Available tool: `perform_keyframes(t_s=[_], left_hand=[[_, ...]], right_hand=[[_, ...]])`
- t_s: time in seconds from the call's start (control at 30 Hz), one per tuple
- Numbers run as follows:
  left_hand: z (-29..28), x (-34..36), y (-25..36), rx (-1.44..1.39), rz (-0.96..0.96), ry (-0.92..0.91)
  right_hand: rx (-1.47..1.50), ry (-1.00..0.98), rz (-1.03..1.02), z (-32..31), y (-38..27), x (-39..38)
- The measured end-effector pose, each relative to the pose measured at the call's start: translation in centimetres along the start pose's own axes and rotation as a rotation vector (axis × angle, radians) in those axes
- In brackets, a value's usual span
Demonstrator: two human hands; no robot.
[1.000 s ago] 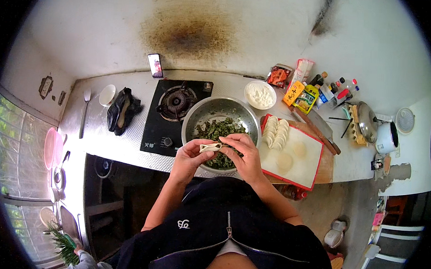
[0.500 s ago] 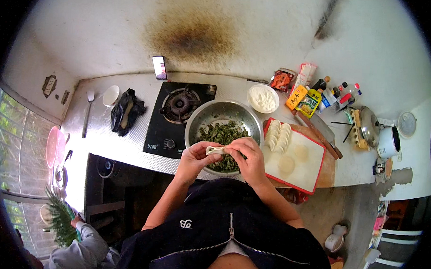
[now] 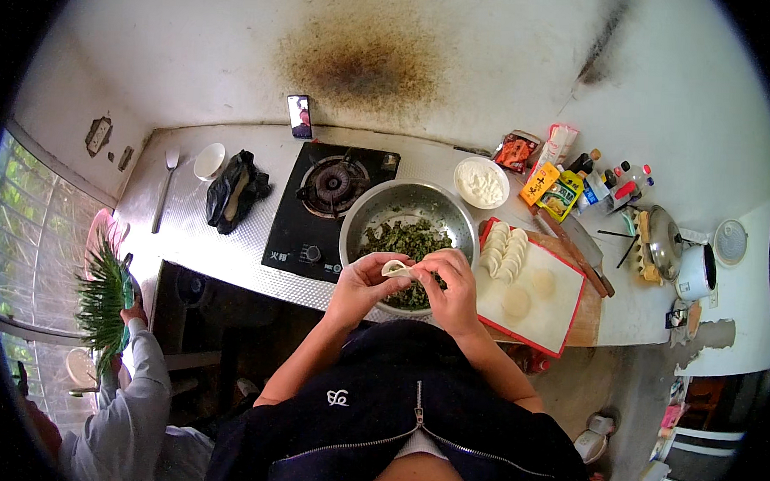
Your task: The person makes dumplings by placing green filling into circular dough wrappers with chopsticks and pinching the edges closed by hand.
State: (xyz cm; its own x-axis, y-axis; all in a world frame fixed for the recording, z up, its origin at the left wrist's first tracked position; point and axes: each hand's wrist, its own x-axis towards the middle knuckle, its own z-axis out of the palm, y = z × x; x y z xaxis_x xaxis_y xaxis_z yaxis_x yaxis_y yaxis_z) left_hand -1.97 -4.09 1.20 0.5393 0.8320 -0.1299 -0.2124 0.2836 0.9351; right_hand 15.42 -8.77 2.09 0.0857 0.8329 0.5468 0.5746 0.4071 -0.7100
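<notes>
A half-folded dumpling (image 3: 394, 269) is pinched between my two hands, above the near part of a steel bowl (image 3: 351, 232). My left hand (image 3: 360, 284) supports its left side with thumb and fingers. My right hand (image 3: 448, 285) presses the edge on its right. Chopped green filling (image 3: 406, 239) covers much of the bowl's bottom; my hands hide some of it. To the right, a white board with a red rim (image 3: 560, 319) carries two rows of finished dumplings (image 3: 503, 251) and two flat round wrappers (image 3: 516, 301).
Left of the bowl is a black gas stove (image 3: 296, 237). Behind the board stand a bowl of white powder (image 3: 482, 183), a cleaver (image 3: 576, 239), seasoning packets (image 3: 560, 196) and bottles. A phone (image 3: 299, 117) leans on the wall. At lower left, another person (image 3: 133, 401) holds green leaves (image 3: 105, 303).
My fingers have shifted slightly along the dumpling's edge. The other person's arm and the green leaves have risen at the left. The whole view has moved a little.
</notes>
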Motion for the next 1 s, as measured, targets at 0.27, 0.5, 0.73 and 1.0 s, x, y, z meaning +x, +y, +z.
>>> perform_keyframes(t_s=[0.27, 0.5, 0.73, 1.0], left_hand=[[-0.3, 0.2, -0.5, 0.099, 0.029, 0.031], [-0.1, 0.3, -1.2, 0.044, 0.03, -0.029], [-0.5, 0.4, -2.6, -0.199, -0.074, 0.048], [-0.9, 0.3, -2.2, -0.062, -0.07, -0.027]], right_hand=[[-0.079, -0.098, -0.019, -0.3, -0.5, 0.5], [-0.039, -0.035, -0.024, 0.4, 0.1, 0.1], [-0.025, -0.05, 0.046, 0.4, 0.3, 0.2], [0.063, -0.073, 0.12, 0.4, 0.0, 0.2]])
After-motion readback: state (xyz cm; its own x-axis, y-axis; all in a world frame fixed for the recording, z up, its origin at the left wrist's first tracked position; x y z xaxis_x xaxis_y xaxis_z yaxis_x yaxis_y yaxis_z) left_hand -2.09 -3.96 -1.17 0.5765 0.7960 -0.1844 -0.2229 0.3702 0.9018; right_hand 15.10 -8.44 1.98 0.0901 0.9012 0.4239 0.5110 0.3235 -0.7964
